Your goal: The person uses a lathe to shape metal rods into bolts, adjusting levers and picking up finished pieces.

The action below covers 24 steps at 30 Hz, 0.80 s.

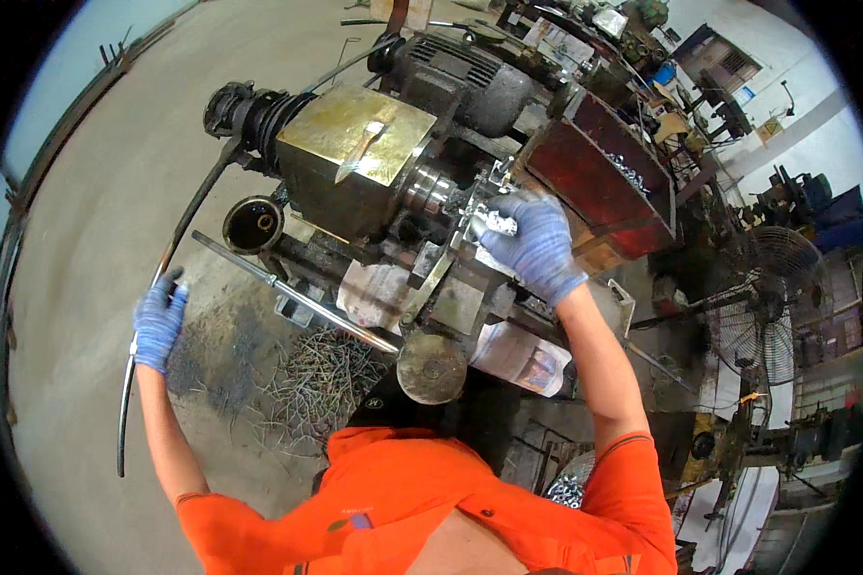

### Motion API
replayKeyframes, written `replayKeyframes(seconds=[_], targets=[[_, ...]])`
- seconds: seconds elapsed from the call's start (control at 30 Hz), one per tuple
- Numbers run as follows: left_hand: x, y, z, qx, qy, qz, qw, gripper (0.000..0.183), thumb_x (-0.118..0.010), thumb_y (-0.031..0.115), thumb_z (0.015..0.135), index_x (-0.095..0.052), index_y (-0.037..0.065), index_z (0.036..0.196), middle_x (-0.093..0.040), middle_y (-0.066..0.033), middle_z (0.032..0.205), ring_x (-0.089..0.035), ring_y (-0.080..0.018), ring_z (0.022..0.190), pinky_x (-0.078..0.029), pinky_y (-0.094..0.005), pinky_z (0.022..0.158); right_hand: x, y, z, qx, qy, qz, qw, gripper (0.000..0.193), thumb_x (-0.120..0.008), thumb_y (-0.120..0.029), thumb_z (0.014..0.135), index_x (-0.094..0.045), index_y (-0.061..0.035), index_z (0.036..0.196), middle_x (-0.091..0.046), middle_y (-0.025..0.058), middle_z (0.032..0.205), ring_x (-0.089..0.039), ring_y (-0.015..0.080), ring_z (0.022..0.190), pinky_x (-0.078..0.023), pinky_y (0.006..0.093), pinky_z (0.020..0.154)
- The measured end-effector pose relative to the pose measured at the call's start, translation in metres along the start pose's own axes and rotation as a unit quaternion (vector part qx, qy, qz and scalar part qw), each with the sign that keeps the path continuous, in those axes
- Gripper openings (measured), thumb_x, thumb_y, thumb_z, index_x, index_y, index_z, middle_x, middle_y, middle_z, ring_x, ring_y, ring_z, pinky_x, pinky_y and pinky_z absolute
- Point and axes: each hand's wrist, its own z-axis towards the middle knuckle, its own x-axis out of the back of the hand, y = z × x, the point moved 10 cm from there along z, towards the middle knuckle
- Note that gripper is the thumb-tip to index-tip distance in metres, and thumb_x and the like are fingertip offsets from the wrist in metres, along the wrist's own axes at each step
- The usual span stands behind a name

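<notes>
At the lathe (374,163), left hand (157,324) grips lever (163,287); right hand (537,244) clasps metal part (494,223).

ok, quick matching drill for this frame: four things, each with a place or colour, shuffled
Things:
1. left hand
2. right hand
3. red bin
4. standing fan

Descriptions:
A. far right of the floor
B. on the long black lever
C. at the shiny part on the machine
D. behind the right hand

Pairs: 1-B, 2-C, 3-D, 4-A
</notes>
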Motion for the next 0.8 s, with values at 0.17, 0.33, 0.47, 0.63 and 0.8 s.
replayKeyframes(seconds=[0.17, 0.33, 0.47, 0.63, 0.8], targets=[[0.062, -0.035, 0.012, 0.006, 0.130, 0.105, 0.986, 0.033, -0.052, 0.036, 0.088, -0.062, 0.010, 0.106, -0.065, -0.0172, 0.091, -0.064, -0.0290, 0.079, -0.049, -0.0373, 0.069, -0.042, -0.011, 0.023, 0.065, -0.069, -0.030, 0.995, 0.035, -0.064, -0.042, 0.072, -0.070, -0.0114, 0.086, -0.062, 0.0141, 0.099, -0.055, 0.0332, 0.095, -0.044, 0.0404, 0.084], [0.012, -0.075, -0.017, 0.179, 0.059, 0.216, 0.958, 0.049, -0.046, 0.054, 0.086, -0.063, 0.009, 0.096, -0.065, -0.0168, 0.086, -0.062, -0.0334, 0.079, -0.047, -0.0430, 0.071, -0.109, -0.001, 0.035, -0.003, -0.224, -0.074, 0.972, 0.063, -0.052, -0.059, 0.073, -0.067, 0.0010, 0.082, -0.061, 0.0211, 0.090, -0.058, 0.0344, 0.085, -0.043, 0.0397, 0.081], [-0.006, -0.001, -0.079, 0.158, 0.034, 0.186, 0.969, 0.049, -0.051, 0.056, 0.081, -0.058, 0.007, 0.082, -0.063, -0.0176, 0.077, -0.061, -0.0361, 0.075, -0.045, -0.0471, 0.067, -0.110, -0.009, 0.040, 0.015, -0.167, -0.050, 0.984, 0.061, -0.050, -0.058, 0.075, -0.067, 0.0005, 0.080, -0.063, 0.0205, 0.079, -0.059, 0.0340, 0.080, -0.044, 0.0436, 0.076], [-0.010, -0.002, -0.073, 0.159, 0.030, 0.192, 0.968, 0.041, -0.058, 0.047, 0.077, -0.057, 0.007, 0.084, -0.062, -0.0182, 0.073, -0.061, -0.0367, 0.069, -0.046, -0.0477, 0.062, -0.120, 0.002, 0.037, -0.029, -0.204, -0.017, 0.978, 0.051, -0.058, -0.051, 0.074, -0.067, -0.0020, 0.084, -0.065, 0.0180, 0.082, -0.061, 0.0331, 0.081, -0.048, 0.0432, 0.076], [-0.021, 0.023, -0.049, 0.075, 0.047, 0.292, 0.952, 0.048, -0.061, 0.041, 0.077, -0.055, 0.006, 0.110, -0.064, -0.0155, 0.084, -0.062, -0.0337, 0.073, -0.047, -0.0444, 0.067, -0.110, 0.000, 0.035, -0.035, -0.206, -0.011, 0.978, 0.048, -0.055, -0.050, 0.076, -0.068, -0.0040, 0.084, -0.065, 0.0172, 0.082, -0.058, 0.0347, 0.084, -0.042, 0.0415, 0.084]])
